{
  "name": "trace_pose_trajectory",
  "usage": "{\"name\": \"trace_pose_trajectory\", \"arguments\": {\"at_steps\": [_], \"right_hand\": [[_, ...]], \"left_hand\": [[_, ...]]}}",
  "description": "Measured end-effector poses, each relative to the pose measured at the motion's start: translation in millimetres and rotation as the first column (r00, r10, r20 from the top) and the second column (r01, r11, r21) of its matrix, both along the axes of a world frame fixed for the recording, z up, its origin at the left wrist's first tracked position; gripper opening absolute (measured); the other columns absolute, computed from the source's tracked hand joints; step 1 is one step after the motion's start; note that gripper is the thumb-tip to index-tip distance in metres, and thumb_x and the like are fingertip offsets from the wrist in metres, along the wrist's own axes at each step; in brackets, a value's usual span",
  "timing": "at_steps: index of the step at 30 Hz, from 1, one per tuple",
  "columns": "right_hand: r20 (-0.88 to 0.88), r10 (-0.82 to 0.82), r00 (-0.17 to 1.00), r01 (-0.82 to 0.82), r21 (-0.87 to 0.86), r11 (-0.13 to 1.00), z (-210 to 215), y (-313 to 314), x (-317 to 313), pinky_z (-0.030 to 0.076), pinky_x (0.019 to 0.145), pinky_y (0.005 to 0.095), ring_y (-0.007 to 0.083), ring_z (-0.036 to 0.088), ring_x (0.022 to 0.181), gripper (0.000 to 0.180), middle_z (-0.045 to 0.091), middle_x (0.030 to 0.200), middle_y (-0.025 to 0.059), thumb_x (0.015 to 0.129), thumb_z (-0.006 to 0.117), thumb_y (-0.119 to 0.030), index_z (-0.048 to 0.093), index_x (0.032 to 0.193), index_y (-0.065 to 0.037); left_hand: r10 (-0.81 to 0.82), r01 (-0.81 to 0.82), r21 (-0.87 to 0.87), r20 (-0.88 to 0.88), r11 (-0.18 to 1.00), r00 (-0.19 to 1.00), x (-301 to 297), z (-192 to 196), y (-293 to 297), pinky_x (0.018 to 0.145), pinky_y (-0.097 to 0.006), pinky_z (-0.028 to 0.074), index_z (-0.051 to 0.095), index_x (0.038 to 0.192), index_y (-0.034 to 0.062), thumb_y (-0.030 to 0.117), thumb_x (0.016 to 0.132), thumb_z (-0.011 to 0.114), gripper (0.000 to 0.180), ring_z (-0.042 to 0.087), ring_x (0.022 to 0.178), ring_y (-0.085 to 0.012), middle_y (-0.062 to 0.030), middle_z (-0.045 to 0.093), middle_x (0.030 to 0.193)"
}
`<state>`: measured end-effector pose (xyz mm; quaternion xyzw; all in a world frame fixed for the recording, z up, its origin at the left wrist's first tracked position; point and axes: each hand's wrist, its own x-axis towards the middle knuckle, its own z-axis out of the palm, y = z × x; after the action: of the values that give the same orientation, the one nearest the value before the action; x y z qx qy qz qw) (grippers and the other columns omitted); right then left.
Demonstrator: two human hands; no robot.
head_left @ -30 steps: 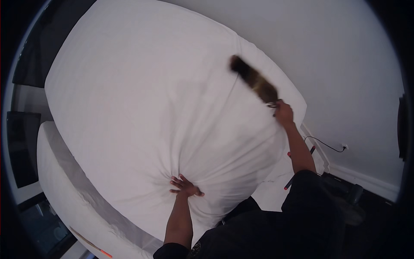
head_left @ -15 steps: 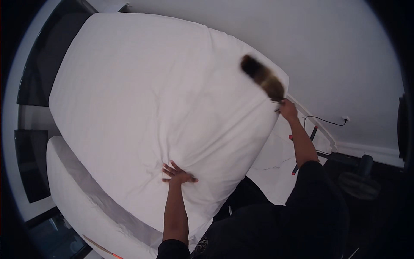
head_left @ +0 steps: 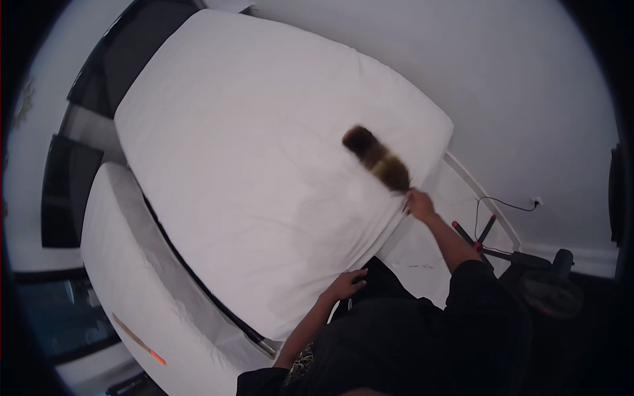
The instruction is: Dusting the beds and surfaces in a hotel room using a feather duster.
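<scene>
A fluffy duster [head_left: 378, 160], banded in dark brown and tan, is gripped at its handle end by my right hand [head_left: 419, 204]. Its hairy head points up and left, over the white sheet on the mattress [head_left: 264, 132], and is slightly blurred. Whether the hairs touch the sheet I cannot tell. My left hand [head_left: 346, 285] rests by my dark-clothed leg, close to the near edge of the mattress, its fingers apart with nothing in them. Soft creases run across the sheet near the right hand.
Left of the mattress, past a gap, stands a second white-covered mattress [head_left: 125, 244] with an orange-tipped stick [head_left: 140, 339] on it. Dark headboard panels [head_left: 132, 53] line the far left. At right are a black fan [head_left: 551, 284], red-tipped black legs [head_left: 482, 241] and a cable [head_left: 505, 203] plugged into the wall.
My left hand has lifted off the sheet and moved right and down to my leg. The duster has swept down and left in my right hand. The view has shifted.
</scene>
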<state>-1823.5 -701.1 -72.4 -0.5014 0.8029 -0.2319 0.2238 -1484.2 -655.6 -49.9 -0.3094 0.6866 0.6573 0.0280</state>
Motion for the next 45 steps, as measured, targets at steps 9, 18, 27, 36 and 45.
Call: {"name": "trace_pose_trajectory", "arguments": {"at_steps": [9, 18, 27, 36, 45], "right_hand": [[0.336, 0.593, 0.732, -0.665, 0.165, 0.728, 0.5, 81.1, 270.4, 0.044, 0.073, 0.0480, 0.0379, 0.057, 0.079, 0.016, 0.059, 0.079, 0.0211, 0.078, 0.044, -0.016, 0.052, 0.083, -0.003], [0.359, 0.687, 0.631, -0.617, -0.304, 0.726, -2.3, 96.9, 271.3, 0.045, 0.066, 0.0357, 0.0297, 0.057, 0.070, 0.016, 0.058, 0.073, 0.0149, 0.074, 0.041, 0.002, 0.053, 0.082, -0.003], [0.256, -0.395, 0.882, 0.370, 0.143, 0.918, -32.8, 34.5, 251.9, 0.044, 0.069, 0.0405, 0.0319, 0.058, 0.076, 0.035, 0.060, 0.082, 0.0171, 0.088, 0.033, -0.027, 0.054, 0.086, 0.001], [0.254, 0.960, -0.118, -0.920, 0.336, -0.202, 38.4, 163.5, 467.4, 0.045, 0.077, 0.0398, 0.0283, 0.056, 0.093, 0.026, 0.060, 0.096, 0.0132, 0.074, 0.053, -0.027, 0.062, 0.094, -0.013], [0.806, 0.421, 0.416, -0.861, 0.200, 0.468, 54.4, 109.5, 350.1, 0.040, 0.049, 0.0246, 0.0096, 0.047, 0.058, 0.016, 0.050, 0.070, -0.0001, 0.082, 0.044, -0.015, 0.057, 0.087, -0.008]], "left_hand": [[0.951, -0.410, -0.895, 0.262, 0.175, -0.166, 210.5, -38.0, 134.8, 0.080, -0.043, 0.042, 0.052, 0.102, 0.0057, 0.018, 0.071, 0.059, 0.034, 0.052, 0.090, -0.0318, -0.0136, 0.054, 0.098], [0.565, -0.648, 0.002, 0.492, -0.761, -0.662, 283.4, -88.7, 186.5, 0.052, -0.039, 0.042, 0.056, 0.097, 0.0089, 0.021, 0.077, 0.053, 0.023, 0.056, 0.064, -0.0207, -0.0051, 0.055, 0.076], [0.887, -0.987, -0.018, 0.435, -0.162, -0.153, 241.6, -68.4, 338.7, 0.039, -0.026, 0.039, 0.054, 0.086, 0.0013, 0.027, 0.080, 0.051, 0.026, 0.053, 0.051, -0.0138, -0.0075, 0.061, 0.070], [0.785, -0.972, 0.138, 0.574, 0.191, 0.235, 182.4, -121.3, 477.4, 0.053, -0.042, 0.042, 0.054, 0.096, 0.0078, 0.031, 0.078, 0.050, 0.029, 0.055, 0.063, -0.0207, -0.0059, 0.061, 0.082], [0.805, -0.974, 0.097, 0.583, -0.207, -0.113, 232.2, -101.0, 381.4, 0.038, -0.026, 0.037, 0.054, 0.094, 0.0070, 0.021, 0.075, 0.054, 0.024, 0.050, 0.051, -0.0132, -0.0060, 0.059, 0.075]]}}
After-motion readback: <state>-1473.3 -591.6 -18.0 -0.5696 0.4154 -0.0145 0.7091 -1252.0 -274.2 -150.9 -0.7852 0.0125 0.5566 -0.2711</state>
